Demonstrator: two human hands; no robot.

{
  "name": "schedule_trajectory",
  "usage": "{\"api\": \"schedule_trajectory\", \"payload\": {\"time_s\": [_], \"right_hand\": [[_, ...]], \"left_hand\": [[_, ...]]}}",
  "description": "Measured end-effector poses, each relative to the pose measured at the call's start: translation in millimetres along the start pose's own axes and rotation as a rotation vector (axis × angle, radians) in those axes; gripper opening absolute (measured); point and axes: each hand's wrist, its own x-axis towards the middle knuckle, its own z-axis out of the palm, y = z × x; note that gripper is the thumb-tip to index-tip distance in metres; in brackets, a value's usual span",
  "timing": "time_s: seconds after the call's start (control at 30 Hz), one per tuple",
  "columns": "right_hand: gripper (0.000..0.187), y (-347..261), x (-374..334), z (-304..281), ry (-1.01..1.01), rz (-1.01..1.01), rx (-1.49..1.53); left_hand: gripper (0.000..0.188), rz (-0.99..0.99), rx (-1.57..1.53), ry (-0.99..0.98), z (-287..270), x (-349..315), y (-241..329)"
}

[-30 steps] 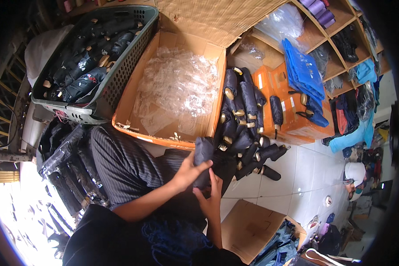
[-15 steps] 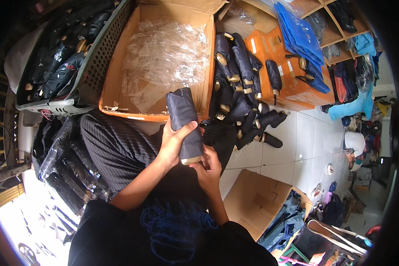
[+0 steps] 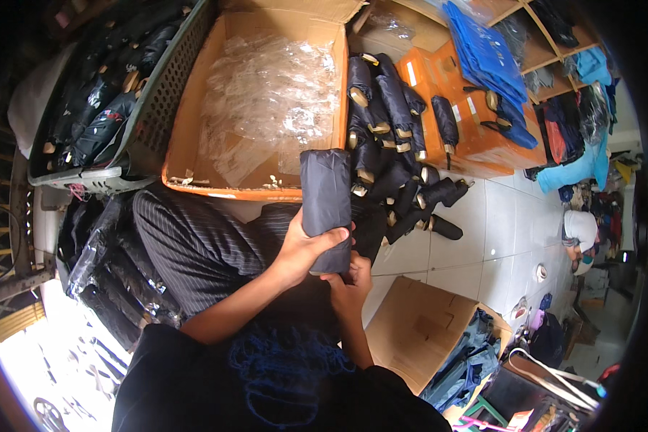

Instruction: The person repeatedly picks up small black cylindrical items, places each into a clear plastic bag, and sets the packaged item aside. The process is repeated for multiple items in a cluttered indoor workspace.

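A folded umbrella (image 3: 325, 191) in a black fabric sleeve stands nearly upright in front of my lap, its far end over the near rim of the open cardboard box. My left hand (image 3: 302, 250) is wrapped round its lower half, thumb across the front. At the near end, where only a sliver of the pale handle shows, my right hand (image 3: 349, 284) has its fingers closed on it; part of those fingers is hidden behind the umbrella. Many similar black umbrellas (image 3: 392, 119) with pale handle ends lie heaped to the right of the box.
Clear plastic sleeves (image 3: 266, 86) fill the cardboard box (image 3: 176, 144). A grey crate (image 3: 151, 119) of dark umbrellas stands left, plastic-wrapped ones (image 3: 104, 237) below it. Orange cartons (image 3: 475, 147) stand right; a carton (image 3: 414, 324) with blue-green fabric lies nearer. Another person (image 3: 579, 230) is far right.
The umbrella has moved right and turned more upright, and its pale handle end is now mostly out of sight. Both my hands have shifted right with it.
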Motion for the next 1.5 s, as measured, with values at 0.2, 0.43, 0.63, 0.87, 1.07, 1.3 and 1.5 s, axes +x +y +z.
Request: {"api": "schedule_trajectory", "payload": {"time_s": [0.2, 0.43, 0.63, 0.87, 1.07, 1.3, 1.5], "right_hand": [[0.078, -34, 24, 3, -0.152, 0.048, 0.245], [0.069, -26, 21, 3, -0.131, 0.107, 0.011], [0.072, -27, 15, 11, -0.05, 0.087, 0.061], [0.07, -40, 10, -8, 0.017, 0.175, -0.2], [0.109, -30, 15, -63, -0.471, 0.241, 0.308], [0.074, 15, 29, -62, -0.116, 0.461, 0.464], [0.068, 61, 33, -54, -0.053, 0.703, 0.654]], "left_hand": [[0.041, 0.041, -0.108, -0.181, -11, 10, 8], [0.05, -0.018, -0.056, -0.036, -22, 11, 4], [0.087, 0.166, 0.15, 0.039, 0, 10, 18], [0.074, 0.254, 0.249, -0.027, 19, 0, -8], [0.073, 0.212, 0.253, -0.251, 7, -7, -19], [0.057, 0.139, 0.836, -0.405, -33, 36, -13], [0.031, 0.207, 1.28, -0.039, -147, 133, 80]]}}
